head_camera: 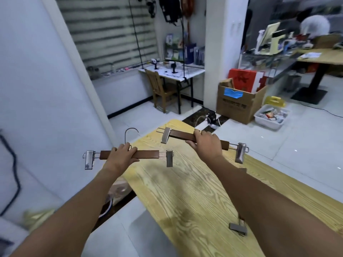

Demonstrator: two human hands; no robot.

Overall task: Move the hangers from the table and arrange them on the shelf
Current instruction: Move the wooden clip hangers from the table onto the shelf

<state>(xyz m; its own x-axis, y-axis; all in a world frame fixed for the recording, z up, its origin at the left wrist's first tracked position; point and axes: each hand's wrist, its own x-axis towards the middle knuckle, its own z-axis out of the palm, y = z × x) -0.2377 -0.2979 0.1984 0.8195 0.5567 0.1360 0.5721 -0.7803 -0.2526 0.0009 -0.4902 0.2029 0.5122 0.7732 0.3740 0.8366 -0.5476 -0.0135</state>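
Note:
I hold two wooden clip hangers in the air above the light wood table [185, 191]. My left hand [121, 154] grips the middle of one hanger [148, 154], which lies level with its metal hook standing up and a metal clip at each end. My right hand [207, 143] grips the bar of a second hanger [181, 135], tilted down to the right, also with clips at both ends. A further hanger's clip [238, 228] shows on the table under my right forearm, the rest hidden. No shelf is in view.
A white wall panel [37, 108] stands close on the left. Beyond the table are a cardboard box [239, 102], a white bin [272, 116], a wooden chair [161, 89] at a small white desk [176, 71], and a cluttered table [323, 56] at the right.

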